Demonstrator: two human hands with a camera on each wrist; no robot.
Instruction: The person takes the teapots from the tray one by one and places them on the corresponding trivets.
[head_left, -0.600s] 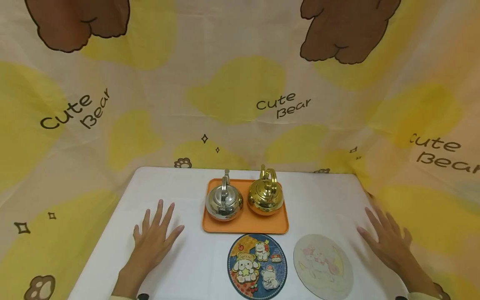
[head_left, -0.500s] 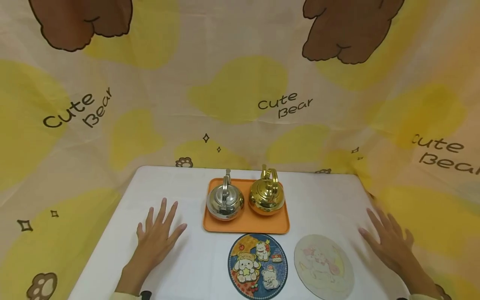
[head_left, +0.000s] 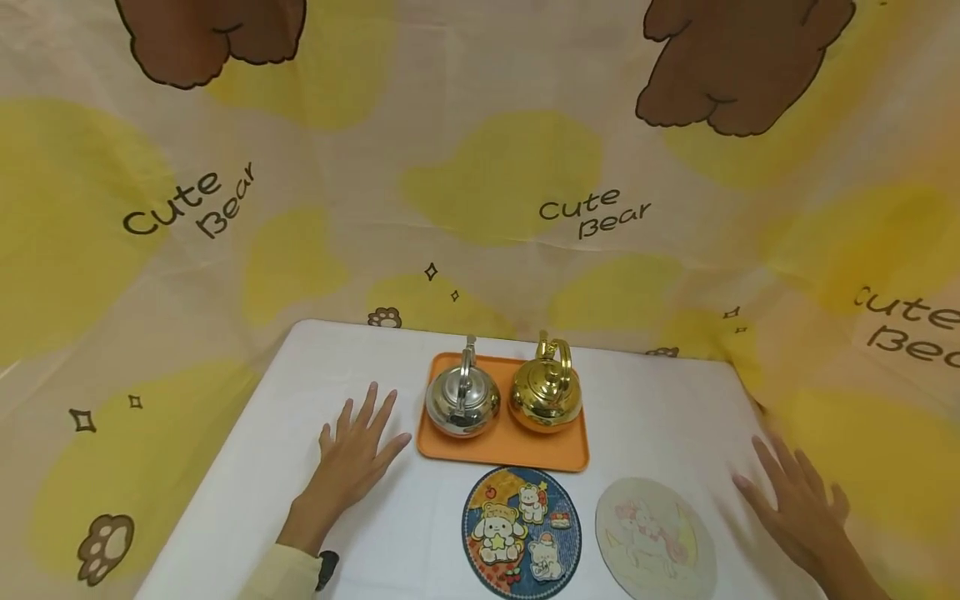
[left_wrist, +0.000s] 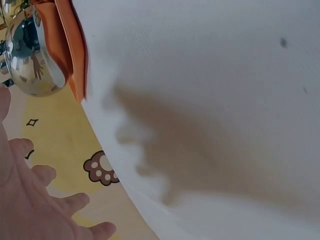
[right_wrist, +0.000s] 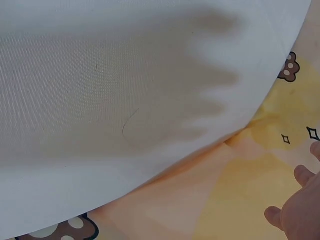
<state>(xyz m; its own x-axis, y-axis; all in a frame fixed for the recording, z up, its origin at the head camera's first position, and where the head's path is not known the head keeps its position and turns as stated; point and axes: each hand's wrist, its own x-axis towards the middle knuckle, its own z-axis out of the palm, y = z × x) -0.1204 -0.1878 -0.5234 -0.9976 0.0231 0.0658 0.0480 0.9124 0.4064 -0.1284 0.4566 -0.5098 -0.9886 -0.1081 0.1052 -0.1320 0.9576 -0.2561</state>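
My left hand (head_left: 351, 458) hovers above the white table with its fingers spread, just left of the orange tray (head_left: 502, 454). On that tray a silver teapot (head_left: 463, 404) stands at the left and a gold teapot (head_left: 546, 396) at the right. In the left wrist view, the silver teapot (left_wrist: 35, 55) appears beyond my spread fingers (left_wrist: 45, 175). My right hand (head_left: 798, 500) is held over the table's right side, fingers apart and holding nothing. Its shadow falls on the white cloth in the right wrist view, where only part of the hand (right_wrist: 300, 205) shows.
In front of the tray lies a round blue mat (head_left: 521, 533) with cartoon bears. A pale round mat (head_left: 652, 537) lies to its right, near my right hand. A cartoon-print cloth (head_left: 480, 167) hangs behind and beside the white table (head_left: 322, 358).
My left hand has moved rightward, closer to the tray, and more of its sleeve shows. The head view has shifted and tilted slightly. My right hand stays over the right side, fingers spread.
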